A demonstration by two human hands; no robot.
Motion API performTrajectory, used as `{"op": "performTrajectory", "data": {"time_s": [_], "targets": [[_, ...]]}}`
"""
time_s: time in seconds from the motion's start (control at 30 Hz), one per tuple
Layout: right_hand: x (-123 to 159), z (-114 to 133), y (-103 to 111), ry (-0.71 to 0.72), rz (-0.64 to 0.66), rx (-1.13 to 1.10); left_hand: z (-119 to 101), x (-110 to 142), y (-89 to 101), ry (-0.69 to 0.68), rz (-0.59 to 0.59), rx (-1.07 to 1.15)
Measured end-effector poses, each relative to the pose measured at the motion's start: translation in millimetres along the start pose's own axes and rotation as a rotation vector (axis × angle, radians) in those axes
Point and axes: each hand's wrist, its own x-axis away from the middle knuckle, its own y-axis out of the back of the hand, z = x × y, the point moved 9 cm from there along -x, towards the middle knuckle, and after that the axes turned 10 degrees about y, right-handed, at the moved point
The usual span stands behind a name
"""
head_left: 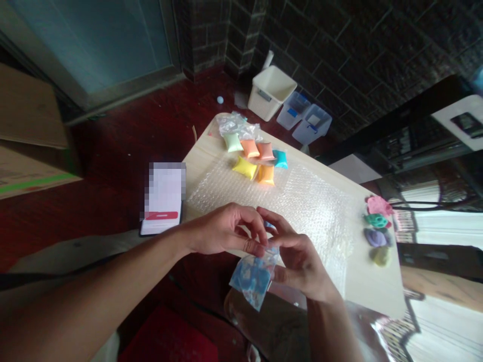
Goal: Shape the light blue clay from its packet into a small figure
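Observation:
Above the table's near edge, a clear plastic bag (253,275) smeared with blue hangs between my two hands. My left hand (230,231) pinches its upper part between thumb and fingers. On the other side my right hand (298,254) grips the bag with its fingers curled and thumb along it. A bit of blue shows behind the right fingertips; what it is I cannot tell. Beyond my hands lie several puffy little packets: yellow (245,168), orange (266,174), teal (280,159), pale green (233,142) and two salmon-coloured ones (265,151).
Bubble wrap (309,201) covers much of the wooden table (372,289). Crumpled plastic bags (241,125) lie at its far corner. Pink (378,205), green (376,220), purple (375,237) and yellowish lumps (381,256) line the right end. A phone (163,201) sits left; bins (269,93) stand behind.

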Motion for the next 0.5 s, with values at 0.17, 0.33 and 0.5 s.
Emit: {"op": "performTrajectory", "data": {"time_s": [0.17, 0.33, 0.5], "targets": [[1, 0, 1, 0.016, -0.048, 0.032, -9, 0, 5.9, -0.076, -0.088, -0.119], [1, 15, 9, 0.038, -0.154, 0.207, -13, 3, 7.9, -0.058, -0.151, -0.144], [3, 13, -2, -0.072, -0.070, 0.154, -10, 3, 6.4, -0.019, -0.139, -0.096]]}}
